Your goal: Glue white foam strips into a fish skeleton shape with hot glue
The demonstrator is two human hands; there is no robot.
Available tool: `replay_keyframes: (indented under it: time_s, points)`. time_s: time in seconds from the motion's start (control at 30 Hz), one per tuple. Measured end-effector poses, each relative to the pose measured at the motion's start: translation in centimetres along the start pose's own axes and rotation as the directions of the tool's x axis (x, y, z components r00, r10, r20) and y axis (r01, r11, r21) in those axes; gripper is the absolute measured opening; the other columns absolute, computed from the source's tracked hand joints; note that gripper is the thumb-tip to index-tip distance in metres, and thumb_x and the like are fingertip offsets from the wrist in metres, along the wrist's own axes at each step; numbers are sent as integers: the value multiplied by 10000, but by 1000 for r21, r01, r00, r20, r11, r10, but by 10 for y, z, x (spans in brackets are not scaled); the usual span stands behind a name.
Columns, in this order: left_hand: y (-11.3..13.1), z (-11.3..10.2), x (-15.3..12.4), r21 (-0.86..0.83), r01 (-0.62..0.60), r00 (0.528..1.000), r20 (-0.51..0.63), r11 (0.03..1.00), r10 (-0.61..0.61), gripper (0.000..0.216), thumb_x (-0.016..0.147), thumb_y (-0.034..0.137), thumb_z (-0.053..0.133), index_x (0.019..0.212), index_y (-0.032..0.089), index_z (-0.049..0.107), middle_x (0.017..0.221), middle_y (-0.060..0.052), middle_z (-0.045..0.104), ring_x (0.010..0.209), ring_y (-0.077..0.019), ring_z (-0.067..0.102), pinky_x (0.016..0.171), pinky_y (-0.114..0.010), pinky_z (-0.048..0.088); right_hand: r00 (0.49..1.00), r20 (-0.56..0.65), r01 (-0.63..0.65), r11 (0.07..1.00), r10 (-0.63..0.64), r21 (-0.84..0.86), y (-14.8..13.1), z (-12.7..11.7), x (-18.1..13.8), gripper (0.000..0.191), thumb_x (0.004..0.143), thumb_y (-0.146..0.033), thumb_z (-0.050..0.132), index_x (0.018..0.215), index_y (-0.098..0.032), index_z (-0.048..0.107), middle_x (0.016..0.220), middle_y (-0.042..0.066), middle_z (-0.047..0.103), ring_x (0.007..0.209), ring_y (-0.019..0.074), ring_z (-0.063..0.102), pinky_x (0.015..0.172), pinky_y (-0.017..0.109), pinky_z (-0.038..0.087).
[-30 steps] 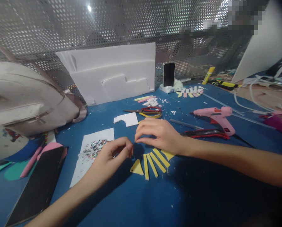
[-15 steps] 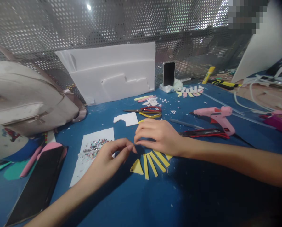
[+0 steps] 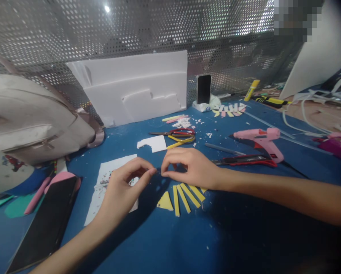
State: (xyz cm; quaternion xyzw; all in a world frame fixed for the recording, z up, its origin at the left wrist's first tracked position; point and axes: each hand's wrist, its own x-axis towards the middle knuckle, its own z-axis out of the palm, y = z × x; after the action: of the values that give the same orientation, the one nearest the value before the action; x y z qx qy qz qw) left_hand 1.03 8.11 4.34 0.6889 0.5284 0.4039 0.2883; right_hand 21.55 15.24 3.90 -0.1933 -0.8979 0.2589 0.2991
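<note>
My left hand (image 3: 127,180) is closed in a pinch, thumb against forefinger, in front of a white sheet (image 3: 94,207) with small shiny multicoloured bits (image 3: 105,177). Facing it, my right hand (image 3: 195,167) is pinched too, its fingertips a short way from the left ones. Whatever lies in either pinch is too small to make out. Below the right hand, several yellow strips (image 3: 176,199) fan out on the blue table, beside a yellow triangular piece (image 3: 165,201). The right hand partly covers the strips' upper ends.
Behind the hands lie scissors (image 3: 182,133) and a cut white foam piece (image 3: 156,144). On the right are a pink glue gun (image 3: 258,135) and a red-black utility knife (image 3: 247,161). A dark phone-like slab (image 3: 45,224) and a backpack (image 3: 39,114) occupy the left. White foam (image 3: 136,83) stands behind.
My left hand has lifted and turned slightly, its fingertips moving left and up. The right fingers have curled into a rounder pinch. The yellow pieces stay put.
</note>
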Motion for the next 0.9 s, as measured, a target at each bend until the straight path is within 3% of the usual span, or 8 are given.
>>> replay_keyframes:
  time_s: [0.3, 0.5, 0.9]
  points:
    - [1, 3, -1, -162, 58, 993, -90, 985, -73, 107, 803, 230, 697, 711, 187, 664, 805, -10, 694, 754, -125, 636, 695, -226, 518, 971, 132, -228, 934, 199, 276, 1, 3, 1, 111, 864, -271, 637, 881, -166, 669, 843, 3, 643, 676, 67, 503, 606, 205, 385]
    - [6, 6, -3, -220, 71, 989, -114, 973, -98, 149, 784, 191, 707, 673, 171, 609, 788, -10, 671, 712, -101, 607, 638, -198, 508, 960, 165, -272, 899, 227, 344, 0, 3, 1, 148, 858, -309, 642, 870, -163, 660, 788, -4, 615, 630, 57, 475, 536, 193, 338]
    - [6, 6, -3, -235, 120, 983, -108, 965, -148, 167, 796, 235, 709, 695, 172, 592, 743, -3, 686, 627, -91, 622, 619, -205, 537, 958, 187, -276, 879, 218, 389, 1, 6, 0, 160, 863, -329, 639, 881, -171, 656, 828, 1, 638, 684, 71, 514, 580, 191, 374]
